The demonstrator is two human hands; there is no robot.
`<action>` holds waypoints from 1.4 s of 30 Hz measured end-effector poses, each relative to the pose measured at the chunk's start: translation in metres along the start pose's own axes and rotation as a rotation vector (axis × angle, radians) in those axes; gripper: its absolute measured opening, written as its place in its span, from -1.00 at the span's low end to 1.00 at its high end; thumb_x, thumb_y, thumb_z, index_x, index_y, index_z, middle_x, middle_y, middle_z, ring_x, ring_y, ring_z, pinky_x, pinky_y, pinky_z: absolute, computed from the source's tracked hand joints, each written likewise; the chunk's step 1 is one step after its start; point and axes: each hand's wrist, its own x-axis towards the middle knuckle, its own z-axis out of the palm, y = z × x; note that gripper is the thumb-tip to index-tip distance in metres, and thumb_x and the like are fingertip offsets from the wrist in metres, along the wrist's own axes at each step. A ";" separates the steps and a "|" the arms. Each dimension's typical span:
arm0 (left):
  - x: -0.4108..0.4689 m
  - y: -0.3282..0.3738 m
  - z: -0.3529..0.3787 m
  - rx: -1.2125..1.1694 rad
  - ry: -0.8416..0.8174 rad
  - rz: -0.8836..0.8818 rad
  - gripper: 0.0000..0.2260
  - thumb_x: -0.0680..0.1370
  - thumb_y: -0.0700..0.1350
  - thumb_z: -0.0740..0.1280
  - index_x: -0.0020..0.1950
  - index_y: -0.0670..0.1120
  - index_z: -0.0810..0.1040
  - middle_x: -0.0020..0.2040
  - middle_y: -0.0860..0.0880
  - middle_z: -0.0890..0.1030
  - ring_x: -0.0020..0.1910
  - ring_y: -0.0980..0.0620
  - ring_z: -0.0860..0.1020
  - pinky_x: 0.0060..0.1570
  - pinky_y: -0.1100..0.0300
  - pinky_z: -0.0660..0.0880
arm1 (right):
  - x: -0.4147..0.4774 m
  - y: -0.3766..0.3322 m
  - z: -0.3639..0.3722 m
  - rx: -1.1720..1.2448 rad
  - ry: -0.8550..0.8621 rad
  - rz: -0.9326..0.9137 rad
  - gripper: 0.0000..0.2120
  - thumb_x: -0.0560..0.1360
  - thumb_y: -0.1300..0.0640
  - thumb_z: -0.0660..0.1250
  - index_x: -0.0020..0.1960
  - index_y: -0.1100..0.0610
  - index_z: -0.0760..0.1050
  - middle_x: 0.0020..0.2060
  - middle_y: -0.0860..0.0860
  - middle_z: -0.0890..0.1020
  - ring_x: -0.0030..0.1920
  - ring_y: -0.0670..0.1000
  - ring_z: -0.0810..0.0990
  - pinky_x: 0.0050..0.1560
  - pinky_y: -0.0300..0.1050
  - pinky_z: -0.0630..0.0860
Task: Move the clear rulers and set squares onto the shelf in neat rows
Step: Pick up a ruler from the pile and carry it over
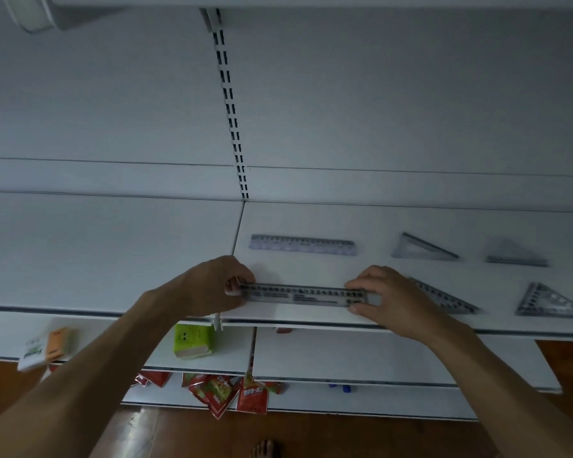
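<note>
While the left hand (212, 285) and right hand (391, 299) each pinch an end with curled fingers (356, 286), clear ruler (301, 295) lying along the shelf (344, 269) front edge, second ruler (303, 246) just behind it, set squares (424, 249) off right

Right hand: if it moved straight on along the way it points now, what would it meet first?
Probably the second clear ruler lying further back on the shelf; the right hand pinches the front ruler.

Two clear rulers (303, 246) and four set squares (424, 248) lie on shelf (444, 223).
</note>
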 end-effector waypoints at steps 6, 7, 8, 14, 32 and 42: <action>-0.003 0.001 -0.001 -0.029 -0.002 -0.028 -0.68 0.43 -0.08 0.49 0.15 0.10 0.56 0.00 0.23 0.44 -0.05 0.23 0.52 0.01 0.35 0.47 | 0.001 0.000 -0.001 0.006 -0.030 0.015 -0.61 0.45 -0.02 0.43 0.26 0.00 0.53 0.05 -0.10 0.51 0.12 -0.11 0.43 0.09 -0.37 0.26; -0.003 0.002 -0.001 -0.029 -0.001 -0.030 -0.68 0.43 -0.08 0.48 0.15 0.10 0.56 -0.01 0.24 0.44 -0.05 0.22 0.52 0.00 0.36 0.47 | 0.001 0.000 -0.001 0.009 -0.033 0.017 -0.61 0.45 -0.02 0.43 0.26 0.00 0.53 0.05 -0.10 0.51 0.12 -0.11 0.43 0.10 -0.37 0.26; -0.003 0.003 0.000 -0.031 0.001 -0.034 -0.69 0.43 -0.08 0.49 0.15 0.10 0.56 -0.01 0.24 0.44 -0.06 0.21 0.53 0.00 0.36 0.47 | 0.001 -0.001 -0.002 0.009 -0.036 0.018 -0.61 0.46 -0.02 0.42 0.26 0.00 0.53 0.05 -0.10 0.51 0.13 -0.11 0.43 0.11 -0.36 0.26; -0.012 0.006 0.003 -0.097 0.063 -0.105 -0.61 0.42 -0.02 0.50 0.20 0.14 0.51 0.03 0.25 0.46 -0.06 0.26 0.52 -0.08 0.47 0.41 | -0.001 -0.002 -0.007 -0.003 -0.010 0.013 -0.60 0.46 -0.06 0.41 0.27 -0.01 0.51 0.08 -0.13 0.51 0.11 -0.15 0.40 0.10 -0.37 0.27; -0.148 0.040 0.021 -0.085 0.463 -0.542 -0.65 0.51 0.17 0.33 0.27 0.13 0.51 0.05 0.19 0.55 -0.03 0.23 0.52 -0.04 0.27 0.48 | 0.065 -0.131 0.054 0.135 0.011 -0.193 -0.70 0.52 0.01 0.33 0.24 0.01 0.52 0.12 -0.07 0.53 0.12 -0.08 0.50 0.16 -0.14 0.42; -0.317 -0.067 -0.033 -0.069 0.585 -0.716 -0.60 0.51 0.19 0.29 0.31 0.11 0.47 0.05 0.19 0.52 -0.01 0.20 0.50 -0.01 0.22 0.47 | 0.111 -0.337 0.138 0.019 -0.058 -0.405 -0.70 0.51 -0.01 0.34 0.22 0.00 0.53 0.08 -0.09 0.54 0.09 -0.07 0.51 0.05 -0.19 0.41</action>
